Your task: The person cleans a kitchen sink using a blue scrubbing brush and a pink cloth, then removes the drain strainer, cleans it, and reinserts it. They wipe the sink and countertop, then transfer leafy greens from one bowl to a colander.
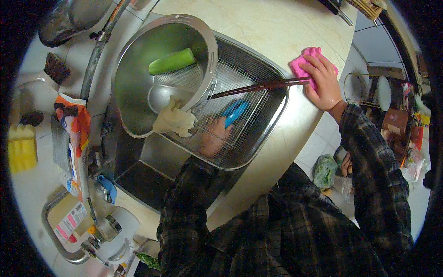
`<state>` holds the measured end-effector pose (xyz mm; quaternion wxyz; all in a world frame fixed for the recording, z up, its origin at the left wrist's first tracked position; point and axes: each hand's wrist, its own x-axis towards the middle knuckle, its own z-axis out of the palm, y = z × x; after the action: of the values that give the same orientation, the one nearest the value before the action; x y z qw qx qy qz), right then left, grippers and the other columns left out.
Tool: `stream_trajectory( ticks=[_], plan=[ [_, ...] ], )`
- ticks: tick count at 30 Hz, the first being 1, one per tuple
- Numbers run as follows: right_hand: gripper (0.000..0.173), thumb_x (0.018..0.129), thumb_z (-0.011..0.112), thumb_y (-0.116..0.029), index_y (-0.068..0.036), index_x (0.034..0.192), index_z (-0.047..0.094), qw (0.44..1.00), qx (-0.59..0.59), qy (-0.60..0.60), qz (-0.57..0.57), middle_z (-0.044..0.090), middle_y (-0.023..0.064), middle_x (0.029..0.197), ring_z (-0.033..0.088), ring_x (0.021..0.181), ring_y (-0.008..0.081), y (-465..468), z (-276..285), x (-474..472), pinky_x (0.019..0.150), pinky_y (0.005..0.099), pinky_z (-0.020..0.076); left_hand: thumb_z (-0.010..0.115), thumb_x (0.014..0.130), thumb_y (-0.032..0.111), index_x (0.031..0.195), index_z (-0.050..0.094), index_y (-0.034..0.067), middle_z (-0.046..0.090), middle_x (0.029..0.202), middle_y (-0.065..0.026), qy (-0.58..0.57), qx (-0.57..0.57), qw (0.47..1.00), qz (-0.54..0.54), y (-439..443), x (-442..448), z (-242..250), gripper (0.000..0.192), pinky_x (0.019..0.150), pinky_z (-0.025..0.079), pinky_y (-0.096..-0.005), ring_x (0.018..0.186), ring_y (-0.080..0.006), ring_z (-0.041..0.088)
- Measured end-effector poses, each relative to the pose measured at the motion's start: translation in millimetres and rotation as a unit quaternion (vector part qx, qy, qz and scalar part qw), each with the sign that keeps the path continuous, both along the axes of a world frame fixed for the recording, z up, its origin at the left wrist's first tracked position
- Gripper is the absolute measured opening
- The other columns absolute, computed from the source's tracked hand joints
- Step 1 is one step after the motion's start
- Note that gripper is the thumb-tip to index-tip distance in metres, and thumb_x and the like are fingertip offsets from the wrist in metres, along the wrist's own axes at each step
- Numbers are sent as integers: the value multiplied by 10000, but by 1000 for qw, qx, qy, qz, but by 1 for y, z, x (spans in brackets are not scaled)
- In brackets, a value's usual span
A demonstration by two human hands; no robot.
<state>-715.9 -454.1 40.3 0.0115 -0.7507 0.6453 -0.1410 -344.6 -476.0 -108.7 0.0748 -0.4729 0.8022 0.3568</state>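
My right hand (322,81) rests with its fingers over a folded pink cloth (298,65) near the counter's edge. Low in the wire-mesh drain basket (251,62) is my left hand (215,136), blurred, with its fingers at a blue object (236,112), perhaps a tool handle. The grip itself is partly hidden by the blur. Dark chopsticks (256,88) lie across the basket, their thick ends near the pink cloth. Beside them a tilted steel colander bowl (129,62) holds a green cucumber-like piece (173,61). A crumpled pale cloth or glove (174,119) hangs over its rim.
The basket sits over a dark sink (138,173), with a pale countertop (249,17) around it. An orange-and-white packet (74,128) and a grey faucet pipe (93,65) stand at the left. A bagged green vegetable (325,169) is lower down at the right.
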Motion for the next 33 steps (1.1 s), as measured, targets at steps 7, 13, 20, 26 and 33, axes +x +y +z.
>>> stream_trajectory(
  ticks=[7,13,20,26,33],
  plan=[
    [501,736,626,-204,-120,1227,583,1000,5,0,-1,509,136,1363,409,1284,428,0,0,-1,1081,521,328,575,934,289,1345,480,98,633,865,-218,80,-68,991,-82,-9,-31,-5,463,739,479,-530,797,-416,605],
    [531,719,628,-202,-122,1241,574,1000,15,3,1,507,130,1368,405,1294,421,1,-1,-3,1087,518,320,556,916,195,1536,220,234,651,785,-139,0,-224,941,-252,-29,-70,-21,707,722,533,-508,708,-309,642],
    [521,726,626,-208,-121,1238,574,1000,5,1,3,509,135,1360,408,1289,419,1,-1,-2,1080,520,324,481,976,318,1482,312,309,674,843,-159,-92,-129,986,-52,-34,-29,-30,534,622,518,-563,722,-388,651],
    [491,744,620,-216,-112,1223,581,1000,-14,6,6,515,138,1346,418,1278,416,1,-3,-3,1074,514,333,466,987,240,1456,338,81,623,1120,-263,105,-297,944,98,-37,74,-24,512,794,523,-498,960,-418,633],
    [494,754,616,-194,-103,1238,569,1000,-22,15,13,499,137,1377,421,1273,399,3,-5,-3,1088,492,328,486,966,318,1313,480,31,622,1141,-254,3,-68,980,189,28,97,16,450,869,484,-509,1010,-459,597]
  ],
)
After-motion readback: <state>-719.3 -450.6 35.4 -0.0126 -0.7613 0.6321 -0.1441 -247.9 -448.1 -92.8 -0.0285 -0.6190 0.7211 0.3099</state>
